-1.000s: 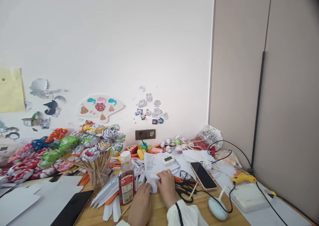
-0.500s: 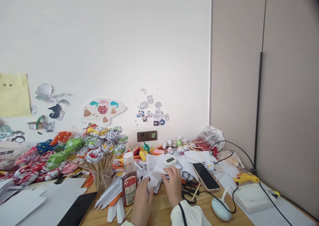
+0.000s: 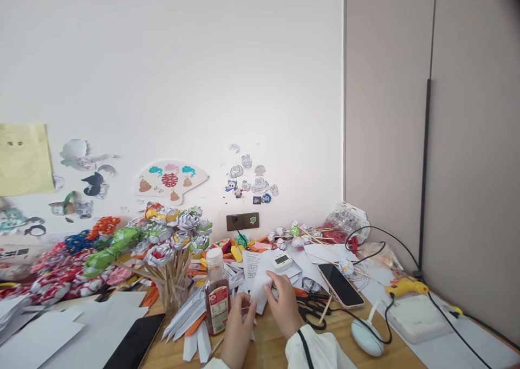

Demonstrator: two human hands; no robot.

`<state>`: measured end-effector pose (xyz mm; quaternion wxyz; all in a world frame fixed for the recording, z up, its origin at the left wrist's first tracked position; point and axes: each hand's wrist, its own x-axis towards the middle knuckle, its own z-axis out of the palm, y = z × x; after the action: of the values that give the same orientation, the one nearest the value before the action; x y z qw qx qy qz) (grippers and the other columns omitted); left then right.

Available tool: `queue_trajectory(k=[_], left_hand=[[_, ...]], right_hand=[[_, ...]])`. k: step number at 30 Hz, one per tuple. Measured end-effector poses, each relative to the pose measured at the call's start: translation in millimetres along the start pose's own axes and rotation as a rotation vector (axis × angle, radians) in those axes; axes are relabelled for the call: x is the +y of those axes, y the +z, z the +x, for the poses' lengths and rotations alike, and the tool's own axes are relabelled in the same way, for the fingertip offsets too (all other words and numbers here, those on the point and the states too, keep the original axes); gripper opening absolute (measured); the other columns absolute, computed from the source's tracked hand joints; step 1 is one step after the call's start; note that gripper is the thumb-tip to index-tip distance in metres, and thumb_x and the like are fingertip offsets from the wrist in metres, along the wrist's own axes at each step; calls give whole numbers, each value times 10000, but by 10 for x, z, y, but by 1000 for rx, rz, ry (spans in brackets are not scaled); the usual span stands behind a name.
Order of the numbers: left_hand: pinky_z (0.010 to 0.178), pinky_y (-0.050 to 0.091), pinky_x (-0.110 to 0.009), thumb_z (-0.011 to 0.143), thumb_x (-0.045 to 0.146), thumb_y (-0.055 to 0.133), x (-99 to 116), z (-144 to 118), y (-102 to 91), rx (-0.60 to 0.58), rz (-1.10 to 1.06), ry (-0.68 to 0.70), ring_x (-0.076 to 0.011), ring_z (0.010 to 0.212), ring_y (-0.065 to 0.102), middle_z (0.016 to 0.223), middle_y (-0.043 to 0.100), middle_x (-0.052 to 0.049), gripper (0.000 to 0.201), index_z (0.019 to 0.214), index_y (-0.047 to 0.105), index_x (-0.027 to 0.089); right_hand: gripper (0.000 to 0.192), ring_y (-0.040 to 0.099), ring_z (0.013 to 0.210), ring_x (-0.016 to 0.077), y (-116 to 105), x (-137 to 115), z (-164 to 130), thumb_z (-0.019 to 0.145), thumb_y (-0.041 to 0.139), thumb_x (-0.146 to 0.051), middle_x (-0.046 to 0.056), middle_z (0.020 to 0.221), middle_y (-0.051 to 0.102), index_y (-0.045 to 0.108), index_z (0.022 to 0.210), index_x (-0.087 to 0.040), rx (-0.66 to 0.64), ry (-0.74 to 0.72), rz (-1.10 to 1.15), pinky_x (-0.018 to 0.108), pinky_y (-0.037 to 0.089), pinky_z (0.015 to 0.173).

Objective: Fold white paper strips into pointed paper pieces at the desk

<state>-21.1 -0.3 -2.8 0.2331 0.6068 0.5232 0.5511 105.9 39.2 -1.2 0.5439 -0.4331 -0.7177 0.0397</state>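
A small white sheet of paper is between my two hands above the wooden desk. My right hand grips its right edge, with thumb and index finger near the upper corner. At the sheet's lower left, my left hand has its fingers curled and pinched on the paper; its fingertips are partly hidden. Just beside the left hand stands a bottle with a white cap and red label. Black-handled scissors lie to the right of my right hand, with a thin stick across them.
Paper flowers on sticks stand in a clear container at left. Folded paper strips, a dark phone and a white timer lie around. On the right are another phone, a white mouse-shaped device and a yellow glue gun.
The paper has turned more upright between my hands. My left fingers have curled in, and my right hand has shifted slightly. The whole view has moved a little.
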Motion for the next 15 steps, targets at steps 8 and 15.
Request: queue_trajectory(k=[8, 15], left_hand=[[504, 418, -242, 600, 500, 543, -70, 68, 17, -58, -262, -189, -132, 516, 495, 501, 471, 52, 336, 555, 476, 174], [491, 487, -292, 602, 460, 547, -180, 105, -4, -64, -355, -310, -189, 602, 601, 731, 630, -34, 402, 866, 535, 157]], right_hand=[[325, 543, 817, 191, 112, -62, -53, 693, 475, -139, 57, 871, 597, 575, 995, -206, -53, 64, 236, 302, 430, 742], [366, 552, 810, 188, 190, -110, -134, 665, 500, -142, 49, 867, 598, 567, 1014, -228, -130, 69, 309, 295, 430, 742]])
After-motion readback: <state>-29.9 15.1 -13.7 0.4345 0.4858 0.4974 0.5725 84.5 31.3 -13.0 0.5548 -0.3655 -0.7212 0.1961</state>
